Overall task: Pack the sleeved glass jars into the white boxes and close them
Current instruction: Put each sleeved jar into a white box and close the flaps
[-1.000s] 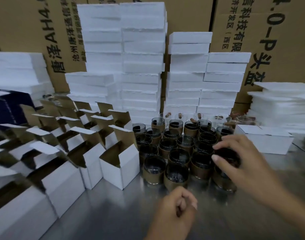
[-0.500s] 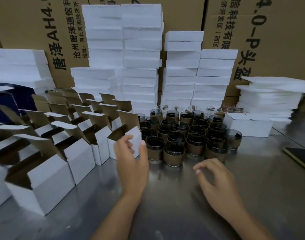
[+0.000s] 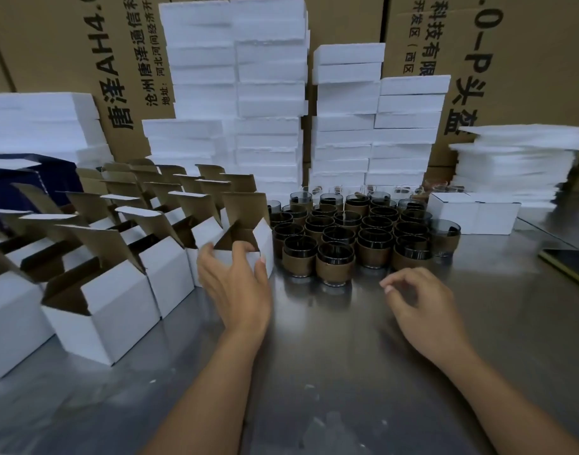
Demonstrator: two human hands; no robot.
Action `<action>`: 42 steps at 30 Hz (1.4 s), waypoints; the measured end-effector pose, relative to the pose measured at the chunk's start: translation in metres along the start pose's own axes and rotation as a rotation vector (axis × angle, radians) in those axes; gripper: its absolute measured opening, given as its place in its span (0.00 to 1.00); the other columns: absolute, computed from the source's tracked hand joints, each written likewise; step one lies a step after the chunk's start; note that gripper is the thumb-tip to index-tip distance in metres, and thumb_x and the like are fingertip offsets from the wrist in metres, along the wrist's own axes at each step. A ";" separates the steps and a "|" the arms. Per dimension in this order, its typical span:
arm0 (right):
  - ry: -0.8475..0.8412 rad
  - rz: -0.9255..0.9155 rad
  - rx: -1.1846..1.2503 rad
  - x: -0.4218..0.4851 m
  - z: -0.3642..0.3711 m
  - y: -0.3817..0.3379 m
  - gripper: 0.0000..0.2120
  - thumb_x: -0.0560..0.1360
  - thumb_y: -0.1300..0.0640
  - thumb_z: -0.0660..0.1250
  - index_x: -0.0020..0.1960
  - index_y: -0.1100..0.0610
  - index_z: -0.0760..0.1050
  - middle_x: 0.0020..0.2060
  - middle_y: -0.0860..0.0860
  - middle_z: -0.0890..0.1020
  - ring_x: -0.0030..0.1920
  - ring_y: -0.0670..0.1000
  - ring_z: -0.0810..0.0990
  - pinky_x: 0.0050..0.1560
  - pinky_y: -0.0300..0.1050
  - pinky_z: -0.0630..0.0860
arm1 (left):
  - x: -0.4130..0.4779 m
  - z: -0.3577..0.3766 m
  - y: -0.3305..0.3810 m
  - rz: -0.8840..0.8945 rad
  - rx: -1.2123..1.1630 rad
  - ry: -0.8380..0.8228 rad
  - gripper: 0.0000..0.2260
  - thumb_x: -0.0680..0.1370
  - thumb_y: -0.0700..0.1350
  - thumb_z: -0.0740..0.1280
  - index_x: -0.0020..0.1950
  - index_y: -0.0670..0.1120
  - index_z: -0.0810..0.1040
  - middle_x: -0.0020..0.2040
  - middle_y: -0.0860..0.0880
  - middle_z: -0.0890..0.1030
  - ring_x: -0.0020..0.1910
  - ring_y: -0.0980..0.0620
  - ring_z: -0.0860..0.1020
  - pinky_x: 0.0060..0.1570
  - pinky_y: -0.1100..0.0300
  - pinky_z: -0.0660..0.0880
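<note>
**Left hand on an open box, right hand free**

Our left hand [image 3: 237, 287] grips the open white box [image 3: 265, 239] at centre frame, with thumb and fingers curled over its near rim. The box stands just left of the sleeved jars [image 3: 334, 269], which are clustered mid-frame on the steel table [image 3: 314, 372]. Our right hand [image 3: 424, 310] hovers below and right of the jars, fingers loosely curled, holding nothing. More open boxes [image 3: 117, 300] fill the left of the frame.
</note>
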State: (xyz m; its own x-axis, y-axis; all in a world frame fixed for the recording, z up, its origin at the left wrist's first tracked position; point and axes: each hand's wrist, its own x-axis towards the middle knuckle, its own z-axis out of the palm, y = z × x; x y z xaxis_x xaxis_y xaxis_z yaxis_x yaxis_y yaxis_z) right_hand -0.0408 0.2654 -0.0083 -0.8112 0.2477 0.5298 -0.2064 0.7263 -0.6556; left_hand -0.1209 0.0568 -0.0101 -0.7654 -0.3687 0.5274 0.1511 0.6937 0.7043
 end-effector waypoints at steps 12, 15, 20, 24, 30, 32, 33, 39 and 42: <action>-0.005 0.021 0.257 0.003 0.002 -0.015 0.05 0.74 0.55 0.68 0.45 0.45 0.75 0.46 0.44 0.79 0.47 0.38 0.76 0.50 0.31 0.71 | -0.022 -0.008 0.031 0.459 -0.385 -0.024 0.08 0.74 0.48 0.71 0.49 0.50 0.75 0.67 0.45 0.62 0.64 0.58 0.61 0.55 0.84 0.57; -0.062 0.081 0.503 0.004 -0.001 -0.022 0.21 0.67 0.39 0.63 0.59 0.40 0.70 0.55 0.40 0.76 0.52 0.35 0.76 0.49 0.34 0.73 | -0.036 -0.006 0.042 0.547 -0.422 -0.136 0.13 0.72 0.57 0.68 0.49 0.51 0.72 0.63 0.53 0.63 0.59 0.70 0.62 0.51 0.83 0.61; -0.155 0.059 0.543 0.001 -0.002 -0.022 0.30 0.65 0.38 0.64 0.65 0.38 0.62 0.59 0.36 0.73 0.58 0.32 0.71 0.57 0.36 0.70 | -0.051 -0.004 0.049 0.634 -0.391 -0.189 0.20 0.70 0.58 0.69 0.53 0.45 0.76 0.62 0.48 0.67 0.61 0.57 0.67 0.53 0.78 0.64; -0.125 0.091 0.556 0.000 -0.002 -0.022 0.25 0.65 0.38 0.65 0.61 0.36 0.65 0.58 0.35 0.74 0.58 0.33 0.72 0.56 0.34 0.70 | -0.054 -0.005 0.050 0.699 -0.378 -0.192 0.21 0.73 0.56 0.66 0.60 0.45 0.77 0.61 0.44 0.69 0.62 0.52 0.69 0.59 0.70 0.67; 0.033 0.318 0.691 0.010 -0.004 -0.013 0.14 0.75 0.51 0.65 0.60 0.49 0.72 0.48 0.46 0.80 0.37 0.36 0.80 0.30 0.27 0.72 | -0.058 -0.005 0.049 0.649 -0.440 -0.487 0.23 0.77 0.57 0.57 0.71 0.53 0.67 0.64 0.56 0.64 0.64 0.62 0.65 0.58 0.75 0.65; 0.058 0.368 0.645 0.012 -0.002 -0.004 0.12 0.77 0.53 0.63 0.60 0.49 0.72 0.46 0.45 0.79 0.34 0.34 0.79 0.27 0.27 0.70 | -0.059 -0.001 0.048 0.629 -0.435 -0.586 0.25 0.76 0.58 0.57 0.73 0.54 0.64 0.65 0.60 0.63 0.65 0.67 0.63 0.59 0.77 0.61; 0.061 0.373 0.623 0.013 -0.001 -0.001 0.12 0.77 0.53 0.62 0.60 0.49 0.72 0.47 0.45 0.80 0.35 0.35 0.79 0.28 0.28 0.71 | -0.058 0.001 0.047 0.613 -0.440 -0.620 0.25 0.77 0.58 0.57 0.73 0.55 0.64 0.65 0.60 0.63 0.65 0.68 0.62 0.59 0.78 0.60; 0.083 0.359 0.538 0.017 0.006 0.006 0.18 0.77 0.55 0.62 0.66 0.48 0.70 0.55 0.47 0.79 0.49 0.41 0.78 0.39 0.36 0.71 | -0.053 0.001 0.048 0.462 -0.661 -0.715 0.18 0.81 0.45 0.59 0.67 0.64 0.66 0.65 0.61 0.69 0.64 0.68 0.67 0.57 0.74 0.67; 0.087 0.362 0.511 0.018 0.007 0.009 0.22 0.77 0.53 0.63 0.71 0.48 0.66 0.59 0.46 0.77 0.53 0.43 0.76 0.42 0.33 0.69 | -0.048 0.003 0.046 0.370 -0.675 -0.615 0.21 0.81 0.41 0.58 0.64 0.68 0.64 0.61 0.62 0.69 0.56 0.68 0.72 0.51 0.77 0.68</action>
State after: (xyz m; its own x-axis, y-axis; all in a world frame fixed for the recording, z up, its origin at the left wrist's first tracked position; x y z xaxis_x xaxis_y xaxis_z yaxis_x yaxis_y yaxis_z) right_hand -0.0616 0.2715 -0.0082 -0.8358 0.4870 0.2536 -0.1796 0.1939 -0.9644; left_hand -0.0790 0.1087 -0.0043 -0.7612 0.3193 0.5645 0.6254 0.1309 0.7693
